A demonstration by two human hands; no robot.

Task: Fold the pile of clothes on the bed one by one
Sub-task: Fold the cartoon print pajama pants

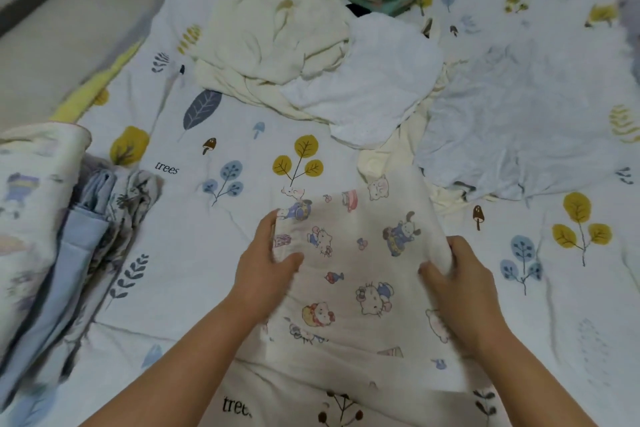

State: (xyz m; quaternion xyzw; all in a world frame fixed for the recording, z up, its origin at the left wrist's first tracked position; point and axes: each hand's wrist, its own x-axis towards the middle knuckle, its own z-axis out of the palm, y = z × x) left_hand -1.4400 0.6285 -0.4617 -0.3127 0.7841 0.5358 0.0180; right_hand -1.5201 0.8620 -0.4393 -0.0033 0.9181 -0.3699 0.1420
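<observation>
I am gripping the cartoon-print cloth [360, 253] with my left hand [266, 260] and right hand [457, 274], fingers curled on its side edges, near the clothes pile [311, 55].

Soft, even light fills the view, bright enough to show every print on the bed [346, 149] yet flat, with no glare or hot spots. Its source cannot be told. Shadows are faint: thin grey ones sit under the hands, left [266, 253] and right [460, 274], and in the creases of the clothes pile [311, 55]. The whole picture is slightly soft, with a smeared, compressed look. Blur is strongest at the left edge, where the folded stack [52, 218] streaks, and along the far top edge. The wide lens bends straight lines near the corners, so the floor edge at upper left curves. Colours look pale and a little cool.
</observation>
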